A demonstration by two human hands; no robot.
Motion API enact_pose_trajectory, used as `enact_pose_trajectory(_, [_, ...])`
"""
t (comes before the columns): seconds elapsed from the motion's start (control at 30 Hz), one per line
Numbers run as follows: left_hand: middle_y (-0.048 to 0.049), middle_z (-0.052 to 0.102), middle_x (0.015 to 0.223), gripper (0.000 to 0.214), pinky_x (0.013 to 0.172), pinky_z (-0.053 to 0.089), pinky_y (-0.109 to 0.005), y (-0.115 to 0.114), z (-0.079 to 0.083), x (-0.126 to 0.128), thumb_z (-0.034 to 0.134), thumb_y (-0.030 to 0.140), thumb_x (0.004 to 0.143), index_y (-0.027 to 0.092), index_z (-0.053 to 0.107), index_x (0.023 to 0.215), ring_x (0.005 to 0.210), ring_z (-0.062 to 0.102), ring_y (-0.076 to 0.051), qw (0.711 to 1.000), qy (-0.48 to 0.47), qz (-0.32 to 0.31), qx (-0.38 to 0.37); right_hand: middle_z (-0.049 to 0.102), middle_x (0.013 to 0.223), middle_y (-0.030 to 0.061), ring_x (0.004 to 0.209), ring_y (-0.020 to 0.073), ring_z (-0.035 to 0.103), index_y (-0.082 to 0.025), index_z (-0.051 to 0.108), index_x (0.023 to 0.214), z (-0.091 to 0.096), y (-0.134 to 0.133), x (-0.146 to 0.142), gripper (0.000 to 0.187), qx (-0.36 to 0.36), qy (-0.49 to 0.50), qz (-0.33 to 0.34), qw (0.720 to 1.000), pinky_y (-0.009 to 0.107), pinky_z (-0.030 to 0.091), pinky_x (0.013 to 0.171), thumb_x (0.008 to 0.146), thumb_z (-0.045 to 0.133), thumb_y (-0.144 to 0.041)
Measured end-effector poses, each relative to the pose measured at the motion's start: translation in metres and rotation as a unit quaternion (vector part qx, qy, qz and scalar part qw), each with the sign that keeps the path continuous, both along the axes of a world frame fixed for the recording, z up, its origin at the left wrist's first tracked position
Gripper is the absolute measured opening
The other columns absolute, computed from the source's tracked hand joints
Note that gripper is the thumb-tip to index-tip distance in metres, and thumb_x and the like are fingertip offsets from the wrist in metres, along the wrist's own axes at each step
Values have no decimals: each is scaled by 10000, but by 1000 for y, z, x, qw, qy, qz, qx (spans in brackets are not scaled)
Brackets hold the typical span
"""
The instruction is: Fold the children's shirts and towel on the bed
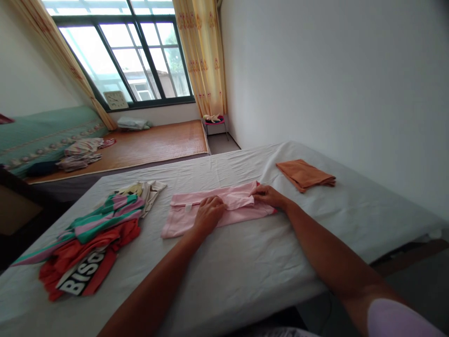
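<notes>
A pink garment [178, 220], partly folded with a small white label showing, lies spread across the white-covered table. My left hand [211, 213] rests on its middle, fingers laid over the cloth. At the right end, my right hand [269, 195] pinches a folded-over part of the garment, where a bit of red trim shows. To the right and farther back lies a folded rust-brown cloth [304, 175], apart from both hands.
Left on the table is a loose pile with a red garment with lettering [94, 262], a green-and-pink striped garment [101, 220] and a beige one [152, 194]. Beyond stand a bed with a brown mat [161, 140] and a pink-rimmed stool [215, 121]. A white wall [333, 84] borders the right side.
</notes>
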State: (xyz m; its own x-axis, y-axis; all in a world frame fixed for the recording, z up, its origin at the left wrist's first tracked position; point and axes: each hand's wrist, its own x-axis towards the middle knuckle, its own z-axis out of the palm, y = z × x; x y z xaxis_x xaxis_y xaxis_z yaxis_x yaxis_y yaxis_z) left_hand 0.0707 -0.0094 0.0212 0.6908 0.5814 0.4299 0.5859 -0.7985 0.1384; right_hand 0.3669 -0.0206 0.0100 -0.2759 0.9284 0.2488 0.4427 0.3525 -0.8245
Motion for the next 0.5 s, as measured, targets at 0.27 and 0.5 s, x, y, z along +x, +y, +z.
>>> enact_pose_trajectory(0.27, [-65,665,1083,253,1040,375,-404,-2,14,-17,453,291,917,252,702,943,1151,529,-217,996,-23,-55,-69,720,873,53,946,202,609,-204,731,789,18,-7,0,322,84,-115,-93,985,333,452,908,902,464,-344])
enact_pose_trajectory(0.5, [-117,476,1416,436,1106,289,-450,32,-7,-44,352,381,954,190,537,1301,1342,370,-263,986,34,145,-70,518,1390,68,1312,223,418,-236,539,1327,-4,-2,-38,439,150,-296,-19,943,423,273,1109,944,399,-400])
